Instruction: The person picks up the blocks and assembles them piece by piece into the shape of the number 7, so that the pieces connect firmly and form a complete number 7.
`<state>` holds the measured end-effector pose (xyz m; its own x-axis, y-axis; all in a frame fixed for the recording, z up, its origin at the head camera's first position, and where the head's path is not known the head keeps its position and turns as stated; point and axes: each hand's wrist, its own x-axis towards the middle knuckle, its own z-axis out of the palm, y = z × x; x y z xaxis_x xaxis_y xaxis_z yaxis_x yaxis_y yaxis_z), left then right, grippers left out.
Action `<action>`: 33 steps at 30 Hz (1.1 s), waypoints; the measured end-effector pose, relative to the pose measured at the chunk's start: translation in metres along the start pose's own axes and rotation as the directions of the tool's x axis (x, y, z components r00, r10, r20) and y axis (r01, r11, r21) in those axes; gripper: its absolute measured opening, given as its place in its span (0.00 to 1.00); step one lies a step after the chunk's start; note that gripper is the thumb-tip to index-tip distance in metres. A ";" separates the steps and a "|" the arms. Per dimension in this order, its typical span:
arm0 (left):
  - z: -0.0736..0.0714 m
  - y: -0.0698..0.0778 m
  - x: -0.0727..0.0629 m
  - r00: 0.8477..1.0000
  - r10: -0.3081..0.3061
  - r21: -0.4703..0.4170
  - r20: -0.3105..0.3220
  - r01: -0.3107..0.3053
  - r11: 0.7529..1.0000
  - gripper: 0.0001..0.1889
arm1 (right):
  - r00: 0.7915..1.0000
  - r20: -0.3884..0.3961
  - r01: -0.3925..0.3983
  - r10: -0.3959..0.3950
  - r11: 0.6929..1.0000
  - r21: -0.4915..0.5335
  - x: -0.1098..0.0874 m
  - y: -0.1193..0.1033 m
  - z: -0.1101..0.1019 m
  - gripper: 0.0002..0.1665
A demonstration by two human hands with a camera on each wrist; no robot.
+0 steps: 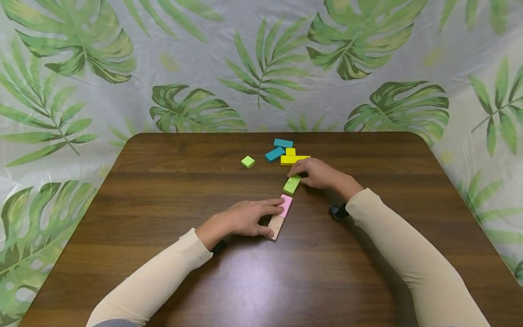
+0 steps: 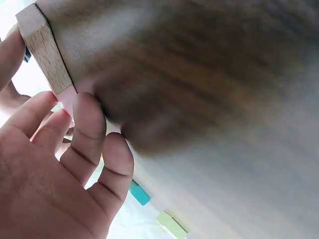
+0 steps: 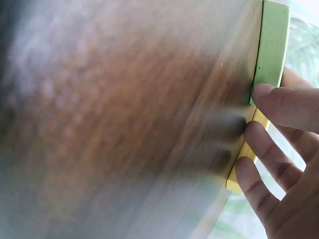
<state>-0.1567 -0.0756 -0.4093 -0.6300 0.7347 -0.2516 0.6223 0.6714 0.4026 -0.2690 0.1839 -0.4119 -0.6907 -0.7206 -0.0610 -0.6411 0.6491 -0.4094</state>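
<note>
Left hand (image 1: 247, 219) grips pink block (image 1: 286, 206) and wood block (image 1: 275, 224), end to end; right hand (image 1: 321, 174) pinches green block (image 1: 292, 185) just beyond. Aligning seems underway; the next move likely calls for a straight push.

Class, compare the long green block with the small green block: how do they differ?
The long green block is oblong; the small green block looks nearly square on top. The right hand grips the long one, while no hand touches the small one. The long one lies near the pink block; the small one lies apart. Both are light green.
</note>
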 end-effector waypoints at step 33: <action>0.002 -0.002 0.002 1.000 -0.001 -0.012 0.003 0.001 1.000 0.36 | 0.999 -0.006 0.038 -0.038 0.999 0.016 -0.005 -0.006 0.006 0.23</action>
<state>-0.1581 -0.0756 -0.4121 -0.6292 0.7341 -0.2552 0.6156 0.6712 0.4130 -0.2600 0.1824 -0.4144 -0.6677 -0.7434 -0.0394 -0.6616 0.6169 -0.4263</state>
